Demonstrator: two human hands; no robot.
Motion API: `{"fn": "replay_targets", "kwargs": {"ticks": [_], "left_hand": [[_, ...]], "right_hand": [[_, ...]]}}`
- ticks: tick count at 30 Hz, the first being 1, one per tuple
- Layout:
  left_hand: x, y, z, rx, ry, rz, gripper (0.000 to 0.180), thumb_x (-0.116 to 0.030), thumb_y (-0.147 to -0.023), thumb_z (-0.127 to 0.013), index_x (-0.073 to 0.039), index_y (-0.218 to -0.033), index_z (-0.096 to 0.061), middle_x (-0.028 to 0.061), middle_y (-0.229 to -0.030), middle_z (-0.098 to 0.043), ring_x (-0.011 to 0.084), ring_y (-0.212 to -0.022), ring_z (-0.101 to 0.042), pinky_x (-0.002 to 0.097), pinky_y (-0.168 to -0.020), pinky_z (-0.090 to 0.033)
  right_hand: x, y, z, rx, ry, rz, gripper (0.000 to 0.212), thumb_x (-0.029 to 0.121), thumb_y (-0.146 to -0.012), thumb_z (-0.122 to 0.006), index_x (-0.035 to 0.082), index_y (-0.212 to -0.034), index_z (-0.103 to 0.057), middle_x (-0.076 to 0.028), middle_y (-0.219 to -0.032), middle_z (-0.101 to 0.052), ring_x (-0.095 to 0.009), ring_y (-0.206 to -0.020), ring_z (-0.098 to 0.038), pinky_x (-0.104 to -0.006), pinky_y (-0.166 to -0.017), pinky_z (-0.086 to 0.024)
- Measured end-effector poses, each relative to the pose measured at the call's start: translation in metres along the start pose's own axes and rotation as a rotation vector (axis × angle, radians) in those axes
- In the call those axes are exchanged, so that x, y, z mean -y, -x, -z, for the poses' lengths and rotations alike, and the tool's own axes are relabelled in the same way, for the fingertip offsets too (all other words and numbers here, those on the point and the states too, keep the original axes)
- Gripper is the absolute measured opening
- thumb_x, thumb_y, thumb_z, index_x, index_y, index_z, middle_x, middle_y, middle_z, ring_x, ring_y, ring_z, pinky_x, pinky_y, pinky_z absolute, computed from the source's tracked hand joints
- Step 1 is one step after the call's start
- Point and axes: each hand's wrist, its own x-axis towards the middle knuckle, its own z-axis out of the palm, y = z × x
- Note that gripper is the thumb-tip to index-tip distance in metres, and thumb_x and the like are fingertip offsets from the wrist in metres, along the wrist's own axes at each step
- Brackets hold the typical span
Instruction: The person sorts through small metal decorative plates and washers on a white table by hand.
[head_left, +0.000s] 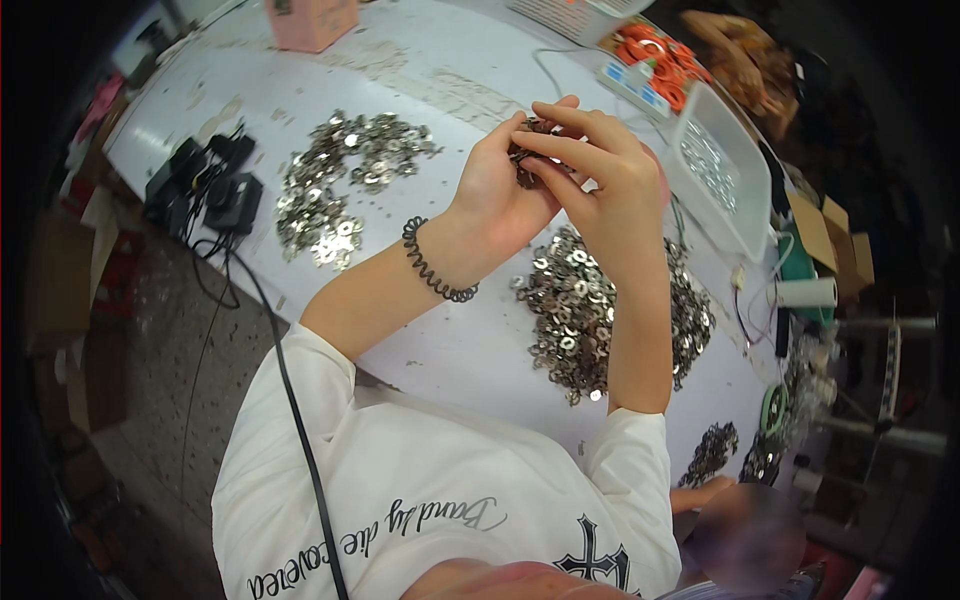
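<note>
Small, shiny metal ring-shaped pieces lie in the cupped palm of my left hand, whose wrist wears a black coiled band. Over that palm my right hand is bent, its thumb and fingertips pressed together at the pieces; which single piece they grip is hidden. Below my hands, partly behind my right forearm, spreads a large heap of the same metal pieces. To the left, a second, curved heap lies on the white table.
Black power adapters with cables sit at the left table edge. A white bin with metal parts, orange parts and a power strip are at the right. A pink box stands far back. Other people's arms show at the right.
</note>
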Motion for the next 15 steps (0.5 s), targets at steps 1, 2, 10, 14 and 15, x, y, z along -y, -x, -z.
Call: {"fn": "replay_targets", "kwargs": {"ticks": [1, 2, 10, 14, 15], "left_hand": [[0.013, -0.007, -0.011, 0.004, 0.013, 0.035, 0.041, -0.025, -0.104, -0.028, 0.003, -0.131, -0.043, 0.0137, -0.127, -0.049, 0.0233, -0.12, -0.048, 0.038, -0.107, -0.039], [0.029, -0.013, -0.035, -0.223, -0.104, -0.01, 0.042, -0.026, -0.104, -0.025, 0.001, -0.13, -0.045, 0.0132, -0.125, -0.05, 0.0234, -0.118, -0.049, 0.0396, -0.106, -0.04], [0.069, -0.01, -0.043, -0.479, -0.213, -0.012, 0.043, -0.026, -0.103, -0.023, -0.002, -0.129, -0.048, 0.0137, -0.128, -0.052, 0.0218, -0.123, -0.047, 0.0392, -0.109, -0.038], [0.072, -0.005, -0.047, -0.518, -0.195, 0.053, 0.043, -0.025, -0.103, -0.024, -0.001, -0.129, -0.048, 0.014, -0.131, -0.052, 0.022, -0.123, -0.048, 0.0391, -0.111, -0.034], [0.071, -0.003, -0.047, -0.504, -0.192, 0.073, 0.043, -0.025, -0.103, -0.024, 0.0, -0.13, -0.047, 0.0139, -0.133, -0.051, 0.0221, -0.123, -0.048, 0.0392, -0.112, -0.033]], "right_hand": [[-0.004, 0.007, 0.007, -0.032, 0.018, -0.008, 0.027, 0.003, -0.071, -0.072, 0.013, -0.096, -0.076, -0.005, -0.104, -0.068, -0.021, -0.089, -0.063, -0.0295, -0.074, -0.053], [-0.008, 0.013, 0.015, -0.042, 0.045, -0.032, 0.027, 0.003, -0.071, -0.072, 0.013, -0.096, -0.076, -0.005, -0.104, -0.068, -0.021, -0.089, -0.063, -0.0295, -0.074, -0.053], [-0.011, 0.043, 0.054, -0.016, -0.056, -0.164, 0.027, -0.006, -0.072, -0.068, 0.006, -0.096, -0.074, -0.007, -0.09, -0.067, -0.017, -0.08, -0.062, -0.0286, -0.075, -0.048], [-0.011, 0.056, 0.057, -0.071, -0.144, -0.28, 0.023, -0.01, -0.072, -0.068, 0.0, -0.093, -0.073, -0.008, -0.089, -0.071, -0.015, -0.077, -0.061, -0.0257, -0.075, -0.048], [-0.012, 0.059, 0.055, -0.11, -0.233, -0.339, 0.022, -0.012, -0.073, -0.068, -0.001, -0.092, -0.072, -0.01, -0.09, -0.072, -0.014, -0.077, -0.062, -0.0248, -0.075, -0.048]]}}
